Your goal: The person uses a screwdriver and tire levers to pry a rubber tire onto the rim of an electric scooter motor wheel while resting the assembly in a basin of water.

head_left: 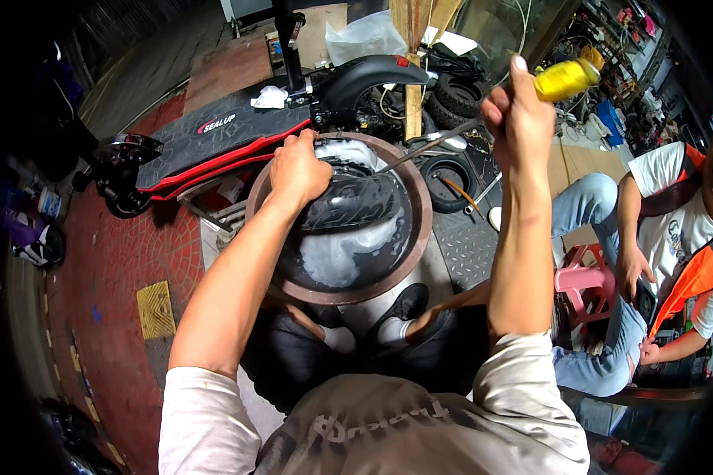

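A brown-rimmed round basin (422, 237) stands between my feet, with white foam (333, 257) in it. A small black tyre (352, 202) sits in the basin. My left hand (299, 168) is closed over the tyre's far-left edge; its fingertips are hidden. Raised at the right, my right hand (521, 119) is wrapped round a long metal pry bar (436, 144) just below its yellow handle (566, 79). The bar slants down to the left, and its far end meets the tyre's upper side.
Beyond the basin lies a black-and-red electric scooter (230, 134). A loose small tyre (445, 182) and a wrench (483, 198) are right of the basin. Farther right, a person in jeans (590, 206) sits near a pink stool (586, 277). A yellow tile (156, 309) lies at left.
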### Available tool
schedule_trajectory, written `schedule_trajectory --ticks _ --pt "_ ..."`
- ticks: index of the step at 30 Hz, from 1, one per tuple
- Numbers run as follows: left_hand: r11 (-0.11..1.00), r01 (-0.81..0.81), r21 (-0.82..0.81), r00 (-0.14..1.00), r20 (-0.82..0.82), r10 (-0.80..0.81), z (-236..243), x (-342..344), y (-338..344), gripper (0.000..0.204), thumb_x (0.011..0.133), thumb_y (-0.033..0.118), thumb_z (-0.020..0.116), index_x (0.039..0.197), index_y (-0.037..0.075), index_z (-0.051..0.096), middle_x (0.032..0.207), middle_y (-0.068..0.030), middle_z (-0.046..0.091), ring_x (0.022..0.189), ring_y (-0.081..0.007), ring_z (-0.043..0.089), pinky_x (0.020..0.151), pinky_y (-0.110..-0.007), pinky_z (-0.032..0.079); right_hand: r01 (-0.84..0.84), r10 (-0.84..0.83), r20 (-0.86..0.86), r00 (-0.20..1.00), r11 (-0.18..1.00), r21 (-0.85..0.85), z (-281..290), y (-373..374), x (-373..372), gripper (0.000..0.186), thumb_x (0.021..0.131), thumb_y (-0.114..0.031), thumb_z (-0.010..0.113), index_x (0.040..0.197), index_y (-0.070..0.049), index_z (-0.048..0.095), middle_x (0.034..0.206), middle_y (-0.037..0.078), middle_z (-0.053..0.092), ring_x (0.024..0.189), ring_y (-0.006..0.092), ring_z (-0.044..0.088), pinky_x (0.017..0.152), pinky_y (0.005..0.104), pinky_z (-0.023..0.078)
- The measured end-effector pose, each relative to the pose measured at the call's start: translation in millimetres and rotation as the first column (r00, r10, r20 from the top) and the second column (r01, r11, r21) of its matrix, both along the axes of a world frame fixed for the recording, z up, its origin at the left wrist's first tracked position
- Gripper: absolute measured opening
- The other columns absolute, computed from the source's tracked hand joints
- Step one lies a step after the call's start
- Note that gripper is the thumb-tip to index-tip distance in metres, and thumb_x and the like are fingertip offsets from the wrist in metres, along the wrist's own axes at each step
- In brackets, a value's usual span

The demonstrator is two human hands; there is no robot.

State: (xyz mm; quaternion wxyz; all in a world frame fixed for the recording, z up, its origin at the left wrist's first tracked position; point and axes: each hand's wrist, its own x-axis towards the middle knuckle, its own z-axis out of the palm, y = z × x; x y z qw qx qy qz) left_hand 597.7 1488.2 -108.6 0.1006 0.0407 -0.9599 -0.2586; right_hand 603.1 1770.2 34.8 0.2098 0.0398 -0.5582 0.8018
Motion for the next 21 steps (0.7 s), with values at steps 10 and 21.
schedule_trajectory --ticks 10,21 --pt "0.994 0.079 -0.071 0.989 0.134 -0.069 0 -20 -4 0.059 0.085 0.011 0.069 0.144 0.009 0.06 0.141 -0.0264 0.064 0.131 -0.0454 0.063 0.112 -0.051 0.051 0.11 -0.123 -0.388 0.913 0.992 -0.057 -52 -37 130 0.026 0.115 -0.024 0.055 0.099 -0.007 0.043 0.067 0.003 0.043 0.054 0.0113 0.039 0.049 0.0263 0.036" --pt "0.994 0.027 -0.105 0.971 0.238 -0.002 12 -37 3 0.059 0.089 0.012 0.064 0.147 0.009 0.06 0.143 -0.0221 0.067 0.135 -0.0389 0.063 0.112 -0.048 0.051 0.2 -0.19 -0.41 0.892 0.98 -0.019 -91 -61 160 0.027 0.117 -0.027 0.049 0.097 -0.01 0.04 0.068 0.003 0.042 0.06 0.014 0.04 0.054 0.0269 0.034"
